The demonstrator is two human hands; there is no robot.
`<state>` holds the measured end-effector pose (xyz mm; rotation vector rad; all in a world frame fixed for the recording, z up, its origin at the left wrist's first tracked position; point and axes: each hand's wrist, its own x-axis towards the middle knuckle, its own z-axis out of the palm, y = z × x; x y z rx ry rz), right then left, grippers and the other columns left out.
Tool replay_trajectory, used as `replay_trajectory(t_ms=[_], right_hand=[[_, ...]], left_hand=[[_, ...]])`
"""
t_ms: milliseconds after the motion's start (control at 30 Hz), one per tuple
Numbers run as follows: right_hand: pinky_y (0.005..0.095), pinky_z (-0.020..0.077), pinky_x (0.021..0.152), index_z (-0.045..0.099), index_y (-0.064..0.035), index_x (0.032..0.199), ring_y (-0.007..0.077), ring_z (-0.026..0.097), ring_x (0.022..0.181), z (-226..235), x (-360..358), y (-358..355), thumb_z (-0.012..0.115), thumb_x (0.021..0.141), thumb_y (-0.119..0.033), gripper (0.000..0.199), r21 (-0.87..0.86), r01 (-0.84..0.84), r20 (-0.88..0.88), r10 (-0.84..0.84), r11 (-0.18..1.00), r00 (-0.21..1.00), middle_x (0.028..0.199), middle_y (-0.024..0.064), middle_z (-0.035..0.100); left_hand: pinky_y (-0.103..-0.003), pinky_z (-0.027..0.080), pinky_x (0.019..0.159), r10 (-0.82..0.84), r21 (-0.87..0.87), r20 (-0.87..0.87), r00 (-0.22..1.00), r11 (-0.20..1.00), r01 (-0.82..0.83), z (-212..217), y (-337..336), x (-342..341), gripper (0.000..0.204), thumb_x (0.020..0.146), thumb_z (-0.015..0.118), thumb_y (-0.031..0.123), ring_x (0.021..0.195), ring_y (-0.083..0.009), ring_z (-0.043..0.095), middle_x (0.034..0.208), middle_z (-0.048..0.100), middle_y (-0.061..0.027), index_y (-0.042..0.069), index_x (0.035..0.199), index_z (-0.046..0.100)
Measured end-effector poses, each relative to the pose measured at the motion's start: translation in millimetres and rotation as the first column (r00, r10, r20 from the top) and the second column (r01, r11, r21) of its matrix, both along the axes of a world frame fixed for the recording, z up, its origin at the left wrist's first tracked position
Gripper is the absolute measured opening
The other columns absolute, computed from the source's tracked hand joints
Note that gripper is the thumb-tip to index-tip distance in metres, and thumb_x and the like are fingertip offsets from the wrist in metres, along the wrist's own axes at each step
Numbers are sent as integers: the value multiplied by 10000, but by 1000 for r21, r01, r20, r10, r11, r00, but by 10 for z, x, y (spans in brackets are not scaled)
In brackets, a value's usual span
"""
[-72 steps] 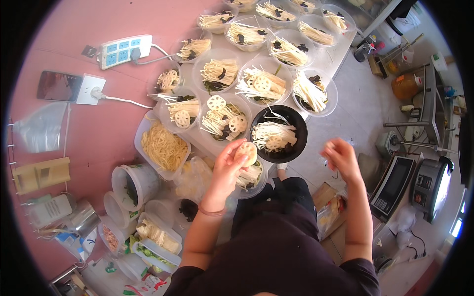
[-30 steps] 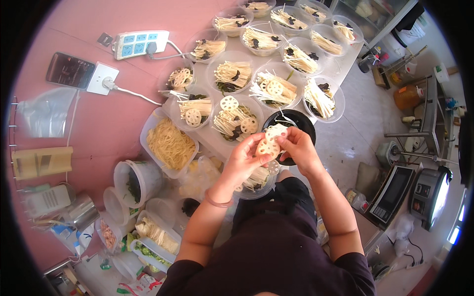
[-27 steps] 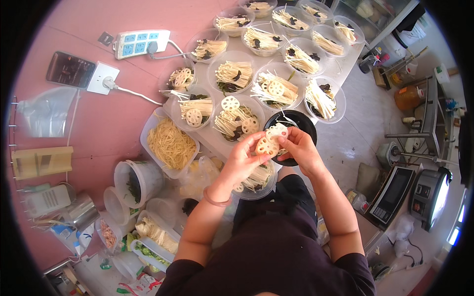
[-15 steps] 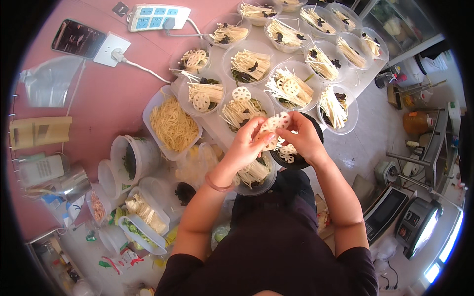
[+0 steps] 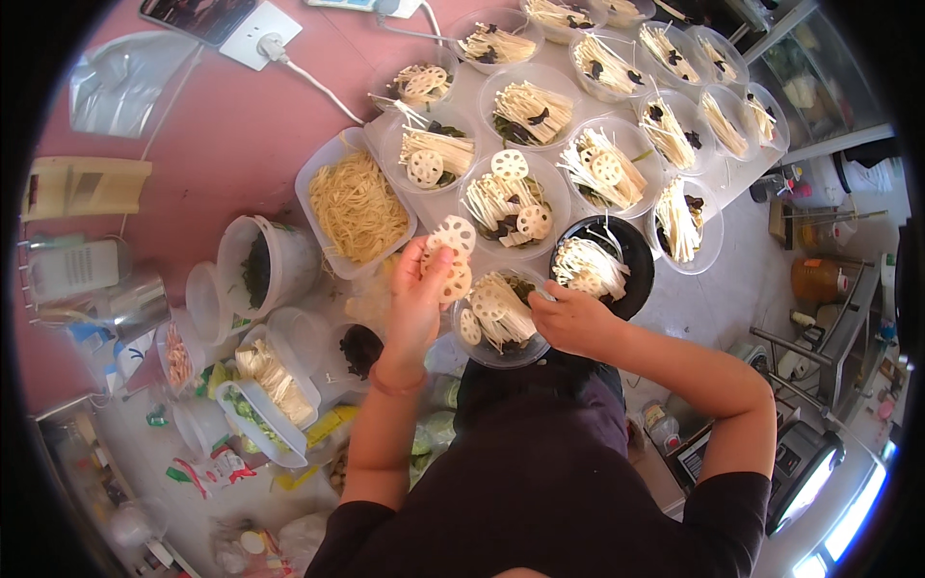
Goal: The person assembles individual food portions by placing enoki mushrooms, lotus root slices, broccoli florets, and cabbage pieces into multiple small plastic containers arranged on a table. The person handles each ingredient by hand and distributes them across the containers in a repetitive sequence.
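Noodle tub (image 5: 356, 207), white power plug (image 5: 262, 21), green-filled cup (image 5: 262, 270), orange jug (image 5: 815, 280).

Food-prep kitchen: rows of filled bowls (image 5: 528, 104)

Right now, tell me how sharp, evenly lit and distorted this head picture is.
Head view: strong fisheye, with a black rim and the pink table edge bowing; the centre is sharp, with the left hand holding pale holed lotus root slices and the right hand beside the clear plastic bowl; daylight is even, with glare at the lower right.
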<state>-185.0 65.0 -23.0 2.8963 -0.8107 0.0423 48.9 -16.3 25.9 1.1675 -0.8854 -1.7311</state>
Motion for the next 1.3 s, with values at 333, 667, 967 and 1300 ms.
replay_trajectory(t_ms=[333, 667, 967, 1300], right_hand=[[370, 417, 897, 615, -112, 788, 200, 548, 918, 393, -205, -219, 658, 736, -196, 109, 329, -193, 342, 73, 925, 937, 772, -1, 558], [279, 527, 797, 551, 0, 1253, 133, 614, 990, 627, -294, -465, 660, 928, -189, 391, 913, -395, 144, -987, 104, 73, 1105, 80, 641], [239, 554, 673, 628, 4, 1124, 100, 638, 845, 594, -310, -623, 655, 926, -121, 236, 866, -493, 38, -994, 82, -100, 995, 51, 679], [237, 554, 647, 635, 14, 1070, 110, 644, 787, 439, -451, -899, 622, 938, -89, 168, 903, -411, 71, -987, 124, -142, 914, 58, 681]], left_hand=[[-207, 514, 646, -65, 53, -70, 995, 996, 69, -159, 98, 37, 172, 985, 560, 143, 832, -87, 644, 972, 671, -56, 31, 1115, 561], [-204, 465, 575, -319, 7, -33, 947, 948, 319, 34, 66, -592, 178, 965, 600, 154, 752, -43, 575, 885, 633, 8, 30, 1091, 614], [-173, 388, 536, -338, -63, 33, 941, 939, 339, -158, -158, -699, 95, 981, 574, 138, 688, -11, 514, 808, 595, 33, 43, 977, 582], [-175, 429, 602, -282, -45, 53, 958, 958, 285, -219, -451, -842, 62, 933, 635, 75, 710, -17, 558, 876, 658, 5, 15, 948, 630]])
